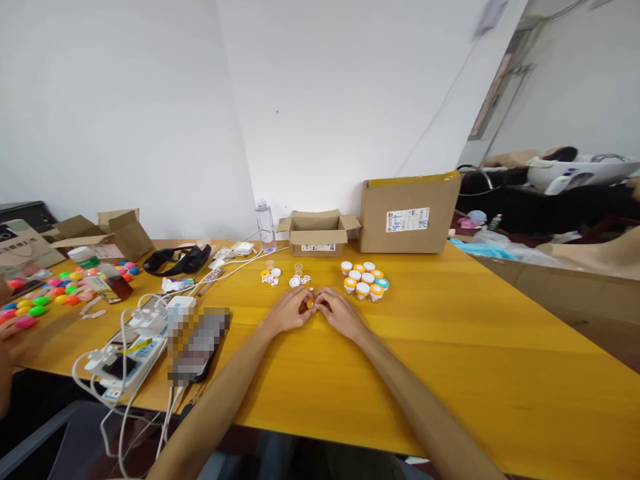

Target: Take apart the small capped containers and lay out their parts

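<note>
Both my hands meet on the yellow table (450, 347), pinched together around a small orange-capped jar (311, 305). My left hand (289, 311) closes on it from the left and my right hand (339, 311) from the right. Just beyond my right hand stands a cluster of several small jars (364, 279) with orange, white and teal caps. Small white pieces (271, 278) and loose white caps (296, 281) lie beyond my left hand.
An open small cardboard box (318, 233), a larger box (407, 215) and a water bottle (265, 227) stand at the back. A power strip with chargers (135, 340), a phone (197, 347) and coloured balls (35, 303) fill the left side.
</note>
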A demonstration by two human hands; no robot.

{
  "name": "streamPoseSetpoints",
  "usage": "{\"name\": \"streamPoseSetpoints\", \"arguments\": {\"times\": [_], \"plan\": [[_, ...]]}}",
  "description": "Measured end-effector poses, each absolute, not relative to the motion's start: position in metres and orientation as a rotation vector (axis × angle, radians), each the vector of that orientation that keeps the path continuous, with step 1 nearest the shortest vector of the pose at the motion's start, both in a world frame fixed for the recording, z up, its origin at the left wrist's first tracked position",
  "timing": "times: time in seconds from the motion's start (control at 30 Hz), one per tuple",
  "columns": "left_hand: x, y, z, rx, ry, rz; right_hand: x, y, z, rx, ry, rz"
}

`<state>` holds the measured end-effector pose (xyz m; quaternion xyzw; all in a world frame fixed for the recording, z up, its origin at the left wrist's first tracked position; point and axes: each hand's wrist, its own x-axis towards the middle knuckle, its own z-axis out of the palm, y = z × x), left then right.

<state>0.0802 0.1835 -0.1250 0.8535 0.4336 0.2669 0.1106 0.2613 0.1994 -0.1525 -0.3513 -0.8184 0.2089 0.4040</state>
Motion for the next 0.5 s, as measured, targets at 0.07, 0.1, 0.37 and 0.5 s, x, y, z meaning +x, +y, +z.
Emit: {"name": "streamPoseSetpoints", "arguments": {"times": [0.07,0.1,0.37,0.5], "plan": [[0.0802,0.1828,-0.1243,2.499,1.288,0.785,0.2611,0.1998,-0.1537,-0.876,-2.058,0.534],[0.0803,0.1827,-0.1241,2.500,1.290,0.786,0.2609,0.1999,-0.1542,-0.873,-2.051,0.537],[0.0805,0.1847,-0.1268,2.576,1.295,0.765,0.2602,0.1998,-0.1529,-0.890,-1.965,0.528],[0.0794,0.1852,-0.1274,2.633,1.275,0.730,0.2625,0.2031,-0.1557,-0.962,-1.930,0.466]]}}
